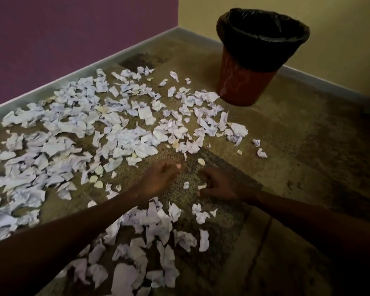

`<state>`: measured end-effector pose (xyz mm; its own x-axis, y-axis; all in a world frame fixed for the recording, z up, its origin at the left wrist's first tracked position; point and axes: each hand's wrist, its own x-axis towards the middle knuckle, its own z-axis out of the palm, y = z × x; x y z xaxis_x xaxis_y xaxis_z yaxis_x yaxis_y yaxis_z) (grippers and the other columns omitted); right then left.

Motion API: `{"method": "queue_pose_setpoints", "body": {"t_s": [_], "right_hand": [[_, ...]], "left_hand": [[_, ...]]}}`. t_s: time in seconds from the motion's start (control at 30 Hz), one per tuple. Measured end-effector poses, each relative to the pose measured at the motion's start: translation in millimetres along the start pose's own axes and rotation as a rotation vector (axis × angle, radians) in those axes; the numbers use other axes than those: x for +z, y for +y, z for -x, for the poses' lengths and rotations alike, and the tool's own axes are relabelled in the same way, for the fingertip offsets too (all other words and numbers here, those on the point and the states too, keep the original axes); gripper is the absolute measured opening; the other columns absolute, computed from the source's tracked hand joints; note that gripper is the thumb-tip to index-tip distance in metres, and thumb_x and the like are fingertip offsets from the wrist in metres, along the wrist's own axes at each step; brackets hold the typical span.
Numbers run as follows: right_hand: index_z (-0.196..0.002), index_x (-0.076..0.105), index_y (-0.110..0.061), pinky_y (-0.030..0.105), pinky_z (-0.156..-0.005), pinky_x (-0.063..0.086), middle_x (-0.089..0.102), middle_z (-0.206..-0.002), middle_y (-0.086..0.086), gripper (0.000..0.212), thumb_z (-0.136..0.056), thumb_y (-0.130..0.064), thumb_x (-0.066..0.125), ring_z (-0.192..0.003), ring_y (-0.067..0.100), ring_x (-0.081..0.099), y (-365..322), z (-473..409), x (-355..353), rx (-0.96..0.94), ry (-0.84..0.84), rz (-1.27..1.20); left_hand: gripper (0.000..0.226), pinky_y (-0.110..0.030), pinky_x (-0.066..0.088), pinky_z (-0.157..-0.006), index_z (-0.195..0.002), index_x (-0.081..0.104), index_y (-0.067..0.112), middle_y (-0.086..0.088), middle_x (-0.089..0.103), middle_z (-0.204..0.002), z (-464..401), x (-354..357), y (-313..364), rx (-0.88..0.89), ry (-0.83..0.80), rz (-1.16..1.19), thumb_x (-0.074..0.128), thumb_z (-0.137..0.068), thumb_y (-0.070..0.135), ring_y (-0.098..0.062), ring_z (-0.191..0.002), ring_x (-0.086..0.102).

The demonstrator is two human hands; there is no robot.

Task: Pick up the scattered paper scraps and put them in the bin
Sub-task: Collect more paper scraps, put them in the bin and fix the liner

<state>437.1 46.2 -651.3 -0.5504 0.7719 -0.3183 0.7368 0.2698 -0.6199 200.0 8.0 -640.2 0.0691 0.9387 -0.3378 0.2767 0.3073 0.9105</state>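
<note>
Crumpled white paper scraps lie scattered over the speckled floor, thick at the left and in front of me. The bin, red with a black liner, stands upright at the back right, near the wall. My left hand hovers low over a bare patch with its fingers curled under and the thumb against them; its palm is hidden. My right hand is just right of it, and its fingertips pinch a small scrap at floor level. Another tiny scrap lies between the two hands.
A purple wall with a pale skirting board runs along the left, and a yellow wall stands behind the bin. The floor right of the scraps is bare and shadowed.
</note>
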Motion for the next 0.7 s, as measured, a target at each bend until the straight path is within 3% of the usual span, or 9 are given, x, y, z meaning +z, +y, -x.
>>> {"method": "queue_pose_setpoints", "body": {"t_s": [0.13, 0.23, 0.27, 0.33, 0.4, 0.47, 0.53, 0.6, 0.7], "right_hand": [[-0.124, 0.051, -0.018, 0.031, -0.086, 0.046, 0.052, -0.116, -0.002, 0.071, -0.069, -0.049, 0.082, -0.102, 0.013, 0.051, -3.9, 23.8, 4.9, -0.264, -0.158, 0.131], [-0.151, 0.015, -0.021, 0.03, -0.101, 0.04, 0.027, -0.144, 0.007, 0.119, -0.061, -0.055, 0.084, -0.124, 0.02, 0.037, 0.7, 43.3, 37.2, -0.331, -0.377, 0.358], [-0.153, 0.009, -0.022, 0.034, -0.103, 0.039, 0.02, -0.149, 0.009, 0.118, -0.066, -0.051, 0.083, -0.129, 0.025, 0.033, 3.7, 47.0, 49.5, -0.327, -0.407, 0.426], [-0.149, 0.022, -0.02, 0.039, -0.098, 0.042, 0.027, -0.145, 0.009, 0.084, -0.083, -0.032, 0.073, -0.125, 0.03, 0.041, 2.6, 47.2, 63.4, -0.3, -0.323, 0.394], [-0.134, 0.041, -0.015, 0.034, -0.087, 0.047, 0.037, -0.127, 0.009, 0.053, -0.088, -0.025, 0.065, -0.106, 0.025, 0.051, -5.0, 35.9, 61.6, -0.327, -0.114, 0.261], [-0.124, 0.047, -0.014, 0.032, -0.08, 0.049, 0.039, -0.119, 0.006, 0.042, -0.087, -0.026, 0.064, -0.097, 0.021, 0.052, -19.1, 22.5, 51.2, -0.298, 0.079, 0.277], [-0.121, 0.048, -0.018, 0.036, -0.075, 0.05, 0.04, -0.118, 0.003, 0.039, -0.088, -0.034, 0.059, -0.097, 0.018, 0.05, -33.3, 16.4, 43.4, -0.351, 0.201, 0.432], [-0.125, 0.051, -0.02, 0.037, -0.08, 0.05, 0.045, -0.126, 0.005, 0.041, -0.09, -0.042, 0.051, -0.107, 0.02, 0.049, -48.6, 21.6, 45.6, -0.544, 0.213, 0.59], [-0.136, 0.049, -0.026, 0.039, -0.096, 0.039, 0.043, -0.144, 0.009, 0.049, -0.093, -0.05, 0.044, -0.125, 0.025, 0.044, -59.5, 29.0, 67.4, -0.807, -0.023, 0.702]], "left_hand": [[0.076, -0.023, 0.044, -0.097, -0.138, 0.044, 0.027, 0.01, 0.053, -0.134, 39.8, -2.6, -21.2, 0.172, -0.044, -0.27, 0.073, -0.074, 0.057, -0.004, -0.122, 0.05], [0.119, -0.039, 0.007, -0.12, -0.153, 0.005, 0.034, 0.009, 0.004, -0.16, 69.3, -2.9, -44.6, 0.39, -0.199, -0.812, 0.064, -0.061, 0.083, -0.012, -0.147, 0.001], [0.128, -0.043, -0.007, -0.119, -0.152, -0.009, 0.035, 0.004, -0.013, -0.161, 79.0, -0.3, -53.1, 0.448, -0.248, -0.962, 0.056, -0.057, 0.09, -0.017, -0.147, -0.016], [0.132, -0.054, -0.018, -0.113, -0.152, -0.015, 0.031, -0.007, -0.023, -0.16, 92.2, 7.9, -75.9, 0.552, -0.292, -1.167, 0.043, -0.055, 0.098, -0.028, -0.145, -0.025], [0.121, -0.065, 0.0, -0.113, -0.155, 0.006, 0.024, -0.019, -0.005, -0.161, 92.5, 13.1, -91.0, 0.603, -0.255, -1.269, 0.037, -0.063, 0.096, -0.039, -0.148, -0.008], [0.103, -0.069, 0.02, -0.108, -0.154, 0.018, 0.025, -0.023, 0.005, -0.16, 83.2, 8.6, -91.0, 0.551, -0.142, -1.29, 0.034, -0.075, 0.089, -0.043, -0.147, 0.003], [0.091, -0.068, 0.021, -0.109, -0.155, 0.016, 0.026, -0.022, 0.003, -0.16, 75.1, -5.6, -85.6, 0.481, -0.028, -1.27, 0.03, -0.084, 0.081, -0.042, -0.147, -0.001], [0.087, -0.065, 0.017, -0.113, -0.155, 0.013, 0.022, -0.019, -0.001, -0.161, 77.5, -23.2, -81.4, 0.454, 0.021, -1.235, 0.029, -0.088, 0.076, -0.038, -0.148, -0.006], [0.096, -0.061, 0.016, -0.114, -0.155, 0.013, 0.015, -0.018, 0.001, -0.161, 98.9, -46.8, -83.5, 0.448, -0.04, -1.214, 0.035, -0.086, 0.077, -0.035, -0.149, -0.006]]}}
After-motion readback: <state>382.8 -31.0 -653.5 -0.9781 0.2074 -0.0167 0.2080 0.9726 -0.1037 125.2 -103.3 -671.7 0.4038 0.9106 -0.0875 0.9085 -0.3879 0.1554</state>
